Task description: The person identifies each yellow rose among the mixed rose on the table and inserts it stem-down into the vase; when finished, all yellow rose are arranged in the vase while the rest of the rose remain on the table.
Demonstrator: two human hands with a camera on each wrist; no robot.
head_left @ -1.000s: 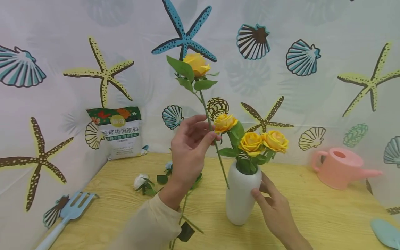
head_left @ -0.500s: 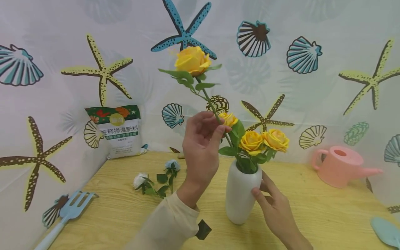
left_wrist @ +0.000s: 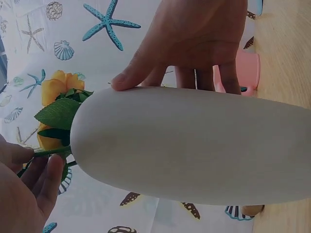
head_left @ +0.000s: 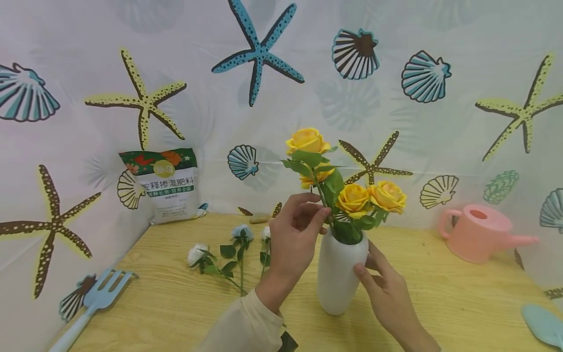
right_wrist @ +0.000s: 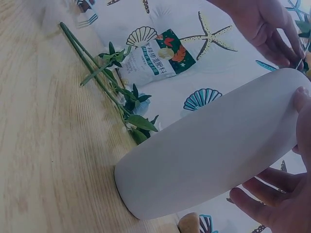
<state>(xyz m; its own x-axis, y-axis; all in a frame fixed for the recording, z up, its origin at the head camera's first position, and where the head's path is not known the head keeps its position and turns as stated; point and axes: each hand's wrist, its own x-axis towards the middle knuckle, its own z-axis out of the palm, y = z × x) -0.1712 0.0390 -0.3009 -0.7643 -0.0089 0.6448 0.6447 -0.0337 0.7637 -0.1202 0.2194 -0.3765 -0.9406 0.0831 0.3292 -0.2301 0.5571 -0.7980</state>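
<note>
Thumb and fingers of my left hand (head_left: pixel 292 237) pinch the green stem of a yellow rose (head_left: pixel 308 141) just above the mouth of a white vase (head_left: pixel 337 278). In the left wrist view that stem (left_wrist: pixel 51 152) runs to the vase's rim; its lower end is out of sight. The vase stands upright on the table, with other yellow roses (head_left: pixel 354 200) in it. My right hand (head_left: pixel 391 291) holds the vase's right side; in the right wrist view its thumb and fingers lie around the wall.
White and blue roses (head_left: pixel 242 232) lie left of the vase, their stems partly behind my left arm. A light blue hand fork (head_left: pixel 103 291) is at far left, a fertilizer bag (head_left: pixel 173 188) behind it. A pink watering can (head_left: pixel 477 234) and a pale blue tool (head_left: pixel 543 325) are right.
My left hand has carried the yellow rose rightward and down, from beside the vase to its mouth. The bloom sits much lower. My right hand has stayed on the vase.
</note>
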